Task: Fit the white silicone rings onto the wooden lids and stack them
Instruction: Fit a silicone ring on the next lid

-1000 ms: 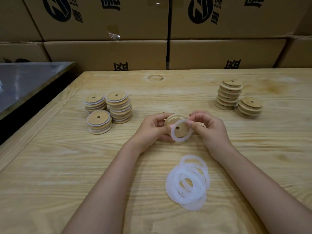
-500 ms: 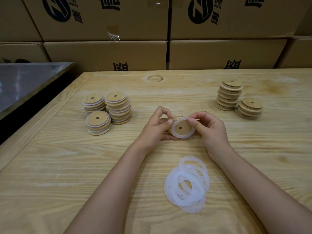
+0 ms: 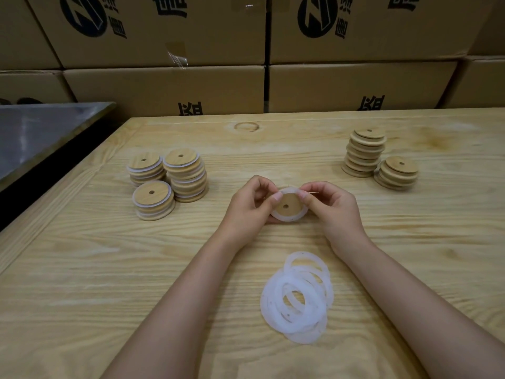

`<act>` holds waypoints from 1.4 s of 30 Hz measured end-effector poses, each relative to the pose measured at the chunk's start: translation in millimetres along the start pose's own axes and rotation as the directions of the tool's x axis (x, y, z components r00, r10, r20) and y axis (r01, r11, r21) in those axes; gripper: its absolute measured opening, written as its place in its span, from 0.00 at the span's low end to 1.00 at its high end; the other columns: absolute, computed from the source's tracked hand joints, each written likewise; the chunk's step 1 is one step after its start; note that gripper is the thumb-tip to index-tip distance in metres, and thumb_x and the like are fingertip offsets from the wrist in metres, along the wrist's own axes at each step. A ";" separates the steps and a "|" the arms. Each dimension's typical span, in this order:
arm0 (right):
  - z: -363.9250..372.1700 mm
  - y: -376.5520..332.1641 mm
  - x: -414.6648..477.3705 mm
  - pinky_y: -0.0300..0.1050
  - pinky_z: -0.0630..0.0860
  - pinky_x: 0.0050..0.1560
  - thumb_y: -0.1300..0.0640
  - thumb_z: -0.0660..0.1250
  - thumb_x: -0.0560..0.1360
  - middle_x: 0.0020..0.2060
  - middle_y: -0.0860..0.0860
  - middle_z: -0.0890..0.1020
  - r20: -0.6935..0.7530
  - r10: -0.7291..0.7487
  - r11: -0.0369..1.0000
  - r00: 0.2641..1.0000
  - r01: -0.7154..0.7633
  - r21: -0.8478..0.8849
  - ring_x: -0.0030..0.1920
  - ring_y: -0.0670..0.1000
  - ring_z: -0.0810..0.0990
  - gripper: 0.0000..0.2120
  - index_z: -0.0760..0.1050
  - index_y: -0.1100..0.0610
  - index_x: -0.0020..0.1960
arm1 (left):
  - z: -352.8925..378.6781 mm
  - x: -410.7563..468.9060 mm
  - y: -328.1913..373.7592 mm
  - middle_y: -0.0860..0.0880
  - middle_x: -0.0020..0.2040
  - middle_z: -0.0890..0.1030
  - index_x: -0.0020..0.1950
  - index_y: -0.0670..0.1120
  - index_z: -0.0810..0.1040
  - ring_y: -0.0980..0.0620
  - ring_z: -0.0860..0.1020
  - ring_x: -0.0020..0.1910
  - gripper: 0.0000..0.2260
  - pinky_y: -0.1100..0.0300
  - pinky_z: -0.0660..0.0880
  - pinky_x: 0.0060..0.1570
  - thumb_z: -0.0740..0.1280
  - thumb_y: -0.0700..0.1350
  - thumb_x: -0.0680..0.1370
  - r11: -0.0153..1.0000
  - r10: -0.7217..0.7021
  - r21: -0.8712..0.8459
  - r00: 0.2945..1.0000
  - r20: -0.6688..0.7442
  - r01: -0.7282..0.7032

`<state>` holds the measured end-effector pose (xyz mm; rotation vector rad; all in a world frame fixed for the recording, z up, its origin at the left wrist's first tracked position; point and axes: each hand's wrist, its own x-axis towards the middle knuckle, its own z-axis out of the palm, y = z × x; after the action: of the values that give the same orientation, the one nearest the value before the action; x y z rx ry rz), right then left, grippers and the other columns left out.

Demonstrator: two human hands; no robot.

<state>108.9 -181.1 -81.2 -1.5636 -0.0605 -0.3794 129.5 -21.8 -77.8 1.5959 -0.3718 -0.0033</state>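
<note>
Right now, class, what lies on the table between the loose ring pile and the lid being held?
Nothing: in the head view, only bare table separates the ring pile from the held lid.

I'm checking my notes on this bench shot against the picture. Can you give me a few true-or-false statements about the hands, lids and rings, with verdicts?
1. The left hand and right hand both hold one wooden lid with a white ring around it. True.
2. The loose rings lie at the far edge of the table. False: they lie piled near the person, between the forearms.
3. Three left stacks of lids stand close together. True.
4. The two right stacks show white rings between the lids. False: they show only bare wood; the white edges are on the left stacks.
</note>
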 end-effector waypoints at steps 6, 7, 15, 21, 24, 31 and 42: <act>1.1 -1.4 -0.9 0.32 0.75 0.41 0.63 0.72 0.72 0.33 0.42 0.82 -0.009 -0.028 0.999 1.000 0.028 -0.026 0.38 0.40 0.79 0.06 0.79 0.54 0.40 | 0.3 0.4 2.5 0.48 0.37 0.79 0.43 0.46 0.71 0.50 0.80 0.40 0.06 0.49 0.81 0.43 0.62 0.36 0.79 0.998 -0.045 -0.040 0.999 0.000 0.045; 1.1 -1.6 -1.0 0.32 0.75 0.41 0.63 0.72 0.72 0.33 0.41 0.82 -0.009 -0.034 0.999 0.999 0.034 -0.026 0.38 0.39 0.79 0.06 0.79 0.54 0.39 | 0.7 0.2 2.6 0.49 0.36 0.79 0.43 0.46 0.71 0.51 0.81 0.39 0.07 0.50 0.81 0.42 0.62 0.37 0.79 0.998 -0.050 -0.042 0.999 0.001 0.050; 2.0 -1.5 -1.1 0.33 0.75 0.42 0.64 0.70 0.73 0.35 0.44 0.82 -0.015 -0.059 0.998 0.998 0.059 -0.037 0.38 0.41 0.79 0.07 0.79 0.53 0.40 | 0.9 -0.1 2.8 0.50 0.35 0.80 0.44 0.47 0.70 0.49 0.80 0.40 0.07 0.44 0.80 0.46 0.61 0.37 0.80 0.999 -0.040 -0.006 0.999 0.004 0.040; 2.3 -0.6 -1.1 0.32 0.75 0.41 0.64 0.69 0.74 0.34 0.43 0.81 -0.032 -0.064 0.996 0.997 0.062 -0.067 0.37 0.39 0.79 0.08 0.78 0.52 0.40 | 1.0 -1.0 4.3 0.50 0.36 0.80 0.44 0.47 0.69 0.49 0.80 0.40 0.07 0.46 0.80 0.45 0.61 0.37 0.80 0.999 -0.034 -0.013 0.999 0.018 0.035; 2.8 -0.8 -1.2 0.32 0.75 0.41 0.63 0.68 0.74 0.34 0.43 0.81 -0.028 -0.064 0.994 0.998 0.061 -0.090 0.37 0.39 0.79 0.08 0.78 0.52 0.40 | 0.9 -1.3 4.8 0.49 0.36 0.80 0.43 0.46 0.69 0.53 0.81 0.38 0.07 0.52 0.81 0.42 0.61 0.36 0.80 0.999 -0.033 -0.025 0.999 0.027 0.034; 2.9 -1.1 -2.1 0.32 0.75 0.43 0.63 0.68 0.75 0.35 0.44 0.81 -0.028 -0.063 0.991 0.998 0.059 -0.119 0.38 0.39 0.79 0.09 0.77 0.50 0.40 | 0.6 -0.1 4.3 0.49 0.36 0.78 0.43 0.46 0.69 0.52 0.79 0.39 0.08 0.52 0.80 0.42 0.60 0.35 0.80 0.999 -0.048 -0.024 0.998 0.033 0.049; 1.4 -3.2 -1.0 0.33 0.76 0.43 0.63 0.69 0.74 0.35 0.46 0.82 -0.048 -0.027 0.997 0.998 0.024 -0.078 0.38 0.42 0.80 0.07 0.79 0.53 0.39 | -0.7 0.0 2.8 0.49 0.39 0.81 0.44 0.46 0.71 0.53 0.82 0.41 0.06 0.56 0.81 0.41 0.65 0.38 0.78 0.998 -0.019 -0.059 0.999 0.050 0.022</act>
<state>107.4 -179.4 -78.4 -1.6303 -0.0285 -0.4443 129.0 -21.2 -75.1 1.5433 -0.3904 -0.0695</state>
